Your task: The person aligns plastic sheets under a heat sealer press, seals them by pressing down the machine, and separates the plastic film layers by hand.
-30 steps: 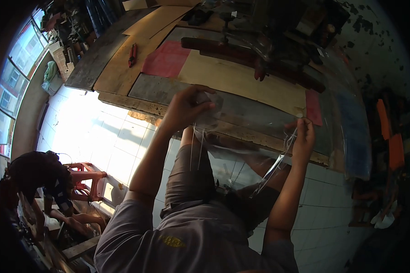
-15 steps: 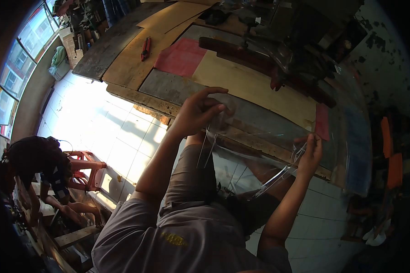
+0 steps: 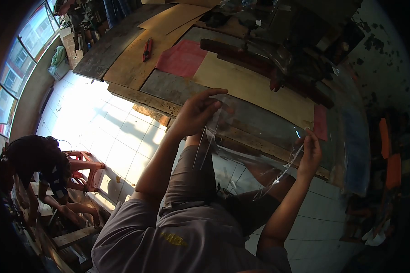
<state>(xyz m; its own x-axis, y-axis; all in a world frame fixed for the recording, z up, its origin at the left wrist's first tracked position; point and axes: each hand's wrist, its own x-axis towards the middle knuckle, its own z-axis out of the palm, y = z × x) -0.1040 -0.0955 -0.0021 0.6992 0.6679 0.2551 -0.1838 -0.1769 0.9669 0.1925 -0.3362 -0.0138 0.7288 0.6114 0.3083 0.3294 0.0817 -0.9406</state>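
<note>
Clear plastic sheet (image 3: 255,144) is what I see spanning the two hands, partly over the front edge of the table (image 3: 161,104) and sagging off it above the person's legs (image 3: 190,170). Between that edge and the torso I have a gap for movement; to the left, the tiled floor (image 3: 134,145) runs bright toward the windows. Near the hands' far side lies a flat cream sheet (image 3: 255,89) with a red piece (image 3: 182,58) at its left end, under a dark, rigid bar (image 3: 241,55). The film is thin, glossy and creased, with narrow strands hanging below the left hand (image 3: 195,113). That hand has thumb and forefinger spread; I cannot tell whether its other fingers grip. The right hand (image 3: 310,157), raised, pinches a gathered edge.
</note>
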